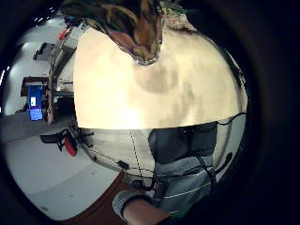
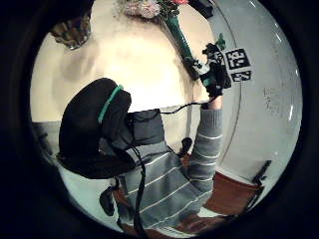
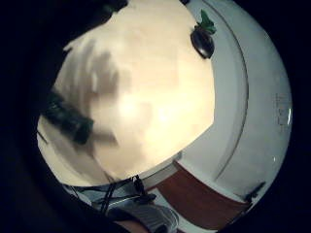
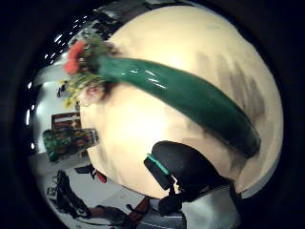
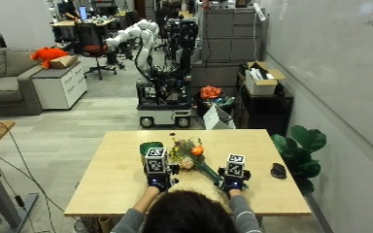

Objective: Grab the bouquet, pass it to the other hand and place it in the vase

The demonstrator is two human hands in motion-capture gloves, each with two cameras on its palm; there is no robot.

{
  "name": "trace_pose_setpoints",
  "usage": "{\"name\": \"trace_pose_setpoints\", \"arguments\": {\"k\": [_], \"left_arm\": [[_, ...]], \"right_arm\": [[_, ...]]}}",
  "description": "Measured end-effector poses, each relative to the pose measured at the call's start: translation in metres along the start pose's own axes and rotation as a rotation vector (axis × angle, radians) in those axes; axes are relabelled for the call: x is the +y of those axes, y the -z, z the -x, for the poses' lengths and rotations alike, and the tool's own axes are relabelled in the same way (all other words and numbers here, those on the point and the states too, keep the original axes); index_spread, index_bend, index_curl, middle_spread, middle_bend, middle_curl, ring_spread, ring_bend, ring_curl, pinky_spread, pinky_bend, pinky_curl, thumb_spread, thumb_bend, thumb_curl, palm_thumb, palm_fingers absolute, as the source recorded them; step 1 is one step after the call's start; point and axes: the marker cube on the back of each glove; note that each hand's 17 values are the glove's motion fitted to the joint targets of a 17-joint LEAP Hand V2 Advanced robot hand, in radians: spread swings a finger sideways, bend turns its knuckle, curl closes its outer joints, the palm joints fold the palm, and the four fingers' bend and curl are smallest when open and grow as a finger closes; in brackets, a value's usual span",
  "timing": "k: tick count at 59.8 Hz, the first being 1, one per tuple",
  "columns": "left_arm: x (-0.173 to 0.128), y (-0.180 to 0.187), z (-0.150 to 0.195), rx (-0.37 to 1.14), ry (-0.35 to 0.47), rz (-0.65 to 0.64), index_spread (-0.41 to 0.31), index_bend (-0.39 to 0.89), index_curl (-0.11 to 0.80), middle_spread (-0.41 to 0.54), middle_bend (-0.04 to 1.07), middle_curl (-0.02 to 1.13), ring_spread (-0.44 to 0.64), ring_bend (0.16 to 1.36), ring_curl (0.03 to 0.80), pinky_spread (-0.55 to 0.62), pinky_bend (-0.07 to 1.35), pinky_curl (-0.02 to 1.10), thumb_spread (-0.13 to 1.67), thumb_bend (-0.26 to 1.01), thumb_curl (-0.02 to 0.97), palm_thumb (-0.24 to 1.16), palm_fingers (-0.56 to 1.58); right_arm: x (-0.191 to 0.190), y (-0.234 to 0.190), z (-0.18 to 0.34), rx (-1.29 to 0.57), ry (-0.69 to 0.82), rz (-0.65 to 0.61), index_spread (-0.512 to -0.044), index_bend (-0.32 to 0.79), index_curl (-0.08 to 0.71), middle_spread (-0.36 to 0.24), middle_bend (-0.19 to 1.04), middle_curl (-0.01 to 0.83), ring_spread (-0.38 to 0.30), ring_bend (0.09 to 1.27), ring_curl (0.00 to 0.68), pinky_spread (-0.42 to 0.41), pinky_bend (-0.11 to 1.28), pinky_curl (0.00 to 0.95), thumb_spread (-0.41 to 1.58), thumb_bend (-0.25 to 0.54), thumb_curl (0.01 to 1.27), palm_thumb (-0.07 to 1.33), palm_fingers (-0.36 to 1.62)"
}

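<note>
- The person sits at a light wooden worktop (image 5: pixel 109 170), both forearms reaching forward over it.
- The bouquet (image 5: pixel 190 153) lies on the worktop in front of the person, between the two hands: mixed small flowers with one orange bloom at the far end, and a green wrapped stem (image 5: pixel 208 172) running back toward the person's right.
- The right hand (image 5: pixel 233 183) is at the near end of the green stem. The left thumb side palm view shows this hand (image 2: pixel 213 74) closed round the stem end (image 2: pixel 180 40).
- In the right thumb side palm view the green stem (image 4: pixel 186 95) runs right across the palm, close to it, with the flower head (image 4: pixel 83 67) at its far end over the worktop.
- The left hand (image 5: pixel 158 180) is over the worktop just left of the flowers, and near the vase. Whether its fingers are spread or curled cannot be told from any view; nothing is seen in its hold.
- The vase (image 5: pixel 149 147) stands upright on the worktop just beyond the left hand, to the left of the flowers; it is green with a dark patterned body. The left little finger side palm view shows its patterned wall (image 1: pixel 131 23) near that palm.
- A dark computer mouse (image 5: pixel 278 170) lies near the worktop's right edge, well apart from the bouquet.
- A potted plant (image 5: pixel 301 145) stands beyond that edge, beside the wall.
</note>
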Motion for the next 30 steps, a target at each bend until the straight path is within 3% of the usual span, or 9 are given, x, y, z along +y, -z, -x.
{"name": "trace_pose_setpoints", "arguments": {"k": [2, 4, 9, 13, 21, 27, 30], "left_arm": [[0.004, 0.001, -0.001, -0.004, 0.001, 0.009, -0.066, 0.20, 0.442, 0.125, 0.16, 0.29, 0.24, 0.38, 0.270, 0.31, 0.19, 0.30, 1.20, -0.02, 0.268, 0.42, 0.37], [0.004, 0.001, -0.001, -0.006, -0.003, 0.009, -0.066, 0.20, 0.443, 0.125, 0.16, 0.29, 0.24, 0.38, 0.271, 0.31, 0.19, 0.31, 1.20, -0.02, 0.269, 0.42, 0.37], [-0.003, -0.006, 0.003, 0.005, -0.003, 0.010, -0.061, 0.19, 0.442, 0.126, 0.16, 0.29, 0.25, 0.38, 0.274, 0.31, 0.20, 0.31, 1.20, -0.01, 0.270, 0.42, 0.35], [0.005, -0.004, 0.003, 0.000, 0.026, 0.029, -0.060, 0.19, 0.443, 0.127, 0.15, 0.29, 0.25, 0.38, 0.276, 0.31, 0.20, 0.31, 1.21, -0.02, 0.271, 0.42, 0.35], [-0.003, -0.012, 0.003, 0.019, -0.017, 0.036, -0.059, 0.19, 0.444, 0.127, 0.16, 0.29, 0.25, 0.38, 0.279, 0.31, 0.20, 0.32, 1.21, -0.02, 0.271, 0.42, 0.35], [0.000, -0.014, 0.003, 0.014, 0.005, 0.063, -0.058, 0.19, 0.445, 0.128, 0.16, 0.28, 0.26, 0.38, 0.282, 0.31, 0.20, 0.32, 1.21, -0.02, 0.270, 0.41, 0.35], [-0.002, -0.017, 0.003, 0.008, 0.004, 0.075, -0.058, 0.19, 0.442, 0.128, 0.16, 0.29, 0.26, 0.38, 0.283, 0.31, 0.20, 0.32, 1.21, -0.02, 0.269, 0.41, 0.35]], "right_arm": [[-0.009, -0.006, -0.008, 0.052, -0.128, -0.069, -0.322, 0.14, 0.085, -0.006, 0.42, 0.395, 0.014, 0.65, 0.340, 0.228, 0.62, 0.343, 0.97, -0.043, 0.28, 0.38, 0.10], [-0.009, -0.012, -0.013, 0.070, -0.180, -0.044, -0.324, 0.15, 0.103, -0.005, 0.42, 0.396, 0.032, 0.60, 0.331, 0.230, 0.60, 0.340, 0.96, -0.043, 0.28, 0.37, 0.08], [-0.013, -0.023, -0.006, -0.010, -0.071, -0.011, -0.343, 0.16, 0.134, -0.003, 0.40, 0.385, 0.064, 0.53, 0.298, 0.234, 0.57, 0.327, 0.93, -0.042, 0.28, 0.33, 0.06], [-0.018, -0.030, -0.010, -0.087, -0.137, -0.025, -0.361, 0.17, 0.156, -0.009, 0.36, 0.373, 0.078, 0.49, 0.285, 0.236, 0.56, 0.323, 0.92, -0.036, 0.29, 0.33, 0.06], [-0.027, -0.029, -0.011, -0.110, -0.132, -0.163, -0.400, 0.34, 0.255, -0.039, 0.24, 0.341, 0.085, 0.39, 0.256, 0.232, 0.44, 0.300, 0.99, 0.005, 0.30, 0.42, 0.13], [-0.047, -0.013, 0.001, -0.160, -0.009, -0.354, -0.384, 0.38, 0.289, -0.064, 0.19, 0.328, 0.043, 0.40, 0.250, 0.220, 0.42, 0.284, 1.06, 0.041, 0.31, 0.54, 0.40], [-0.054, -0.008, -0.011, -0.061, -0.111, -0.395, -0.354, 0.41, 0.312, -0.081, 0.19, 0.332, 0.025, 0.39, 0.250, 0.207, 0.39, 0.284, 1.09, 0.056, 0.31, 0.59, 0.52]]}}
